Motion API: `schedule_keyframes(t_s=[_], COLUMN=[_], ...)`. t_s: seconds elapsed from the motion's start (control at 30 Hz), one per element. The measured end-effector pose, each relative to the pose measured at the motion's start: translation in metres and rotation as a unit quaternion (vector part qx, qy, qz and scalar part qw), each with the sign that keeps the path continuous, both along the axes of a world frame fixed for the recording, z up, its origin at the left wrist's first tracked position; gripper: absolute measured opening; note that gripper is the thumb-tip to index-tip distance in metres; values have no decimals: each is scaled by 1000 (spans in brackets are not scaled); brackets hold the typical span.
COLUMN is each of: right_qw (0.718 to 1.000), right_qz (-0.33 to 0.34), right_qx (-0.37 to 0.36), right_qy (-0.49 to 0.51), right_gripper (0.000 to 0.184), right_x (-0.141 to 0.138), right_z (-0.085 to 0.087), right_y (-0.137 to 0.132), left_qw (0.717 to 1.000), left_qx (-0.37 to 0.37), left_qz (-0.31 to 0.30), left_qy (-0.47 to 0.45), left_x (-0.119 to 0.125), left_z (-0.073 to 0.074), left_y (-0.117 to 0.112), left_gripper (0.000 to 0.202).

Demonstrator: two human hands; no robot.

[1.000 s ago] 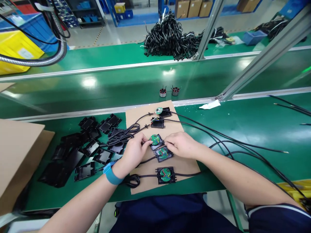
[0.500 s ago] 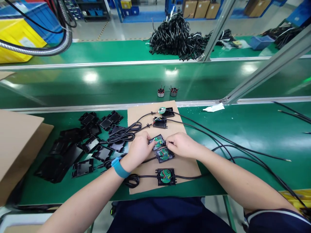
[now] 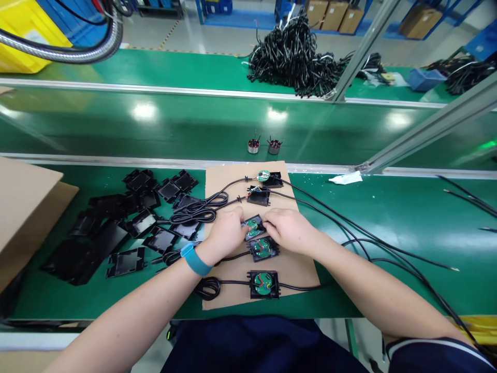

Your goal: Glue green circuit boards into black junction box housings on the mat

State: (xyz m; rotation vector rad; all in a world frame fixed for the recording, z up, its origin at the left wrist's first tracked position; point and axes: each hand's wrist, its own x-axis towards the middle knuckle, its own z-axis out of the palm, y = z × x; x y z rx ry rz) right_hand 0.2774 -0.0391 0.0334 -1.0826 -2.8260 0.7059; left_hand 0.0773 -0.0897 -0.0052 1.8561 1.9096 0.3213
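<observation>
Both hands are at one black plastic case [image 3: 258, 219] with a round green circuit board [image 3: 253, 228] in it, on a cardboard sheet [image 3: 306, 264]. My left hand [image 3: 228, 229] is closed on the case's left side, thumb over the board. At the right edge, my right hand [image 3: 286, 228] has its fingers pinched together; whether a cable end is between them is hidden. Just below lies a second case with its board [image 3: 264, 248]. A third case [image 3: 264, 284], cabled on both sides, sits near the front edge. Behind the hands are two more cases [image 3: 259, 196] with wired cables.
Several empty black cases [image 3: 126, 261] are heaped at the left beside a cardboard box [image 3: 27, 207]. Black cables [image 3: 404, 248] run off to the right. A white tube [image 3: 345, 178] and two small motor stators [image 3: 253, 145] lie farther back. A metal post [image 3: 427, 127] slants at the right.
The camera view has shifted slightly. Both hands stay at the same case, and the right hand's fingers have shifted a little at its right edge.
</observation>
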Motion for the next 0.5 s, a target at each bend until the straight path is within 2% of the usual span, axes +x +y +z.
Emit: schedule_keyframes(t_s=[0.07, 0.17, 0.23, 0.3, 0.4, 0.5], right_qw=[1000, 994, 990, 991, 985, 985], right_qz=[-4, -21, -18, -8, 4, 41], right_qx=[-19, -104, -136, -133, -142, -121], right_qy=[15, -3, -15, -27, -97, -113], right_gripper=[17, 24, 23, 22, 28, 21], right_x=[2, 3, 2, -2, -10, -13], right_z=[-2, -2, 2, 7, 12, 9], right_y=[3, 9, 12, 14, 16, 20], left_qw=[1000, 1000, 1000, 1000, 1000, 1000], left_qx=[-1, 0, 4, 1, -8, 1], left_qz=[2, 10, 11, 10, 4, -17], left_qy=[-2, -9, -13, -15, -11, -8], left_x=[0, 1, 1, 1, 0, -1], left_z=[1, 0, 0, 0, 0, 2], left_y=[0, -1, -2, -2, -1, 1], left_gripper=[23, 22, 21, 21, 22, 24])
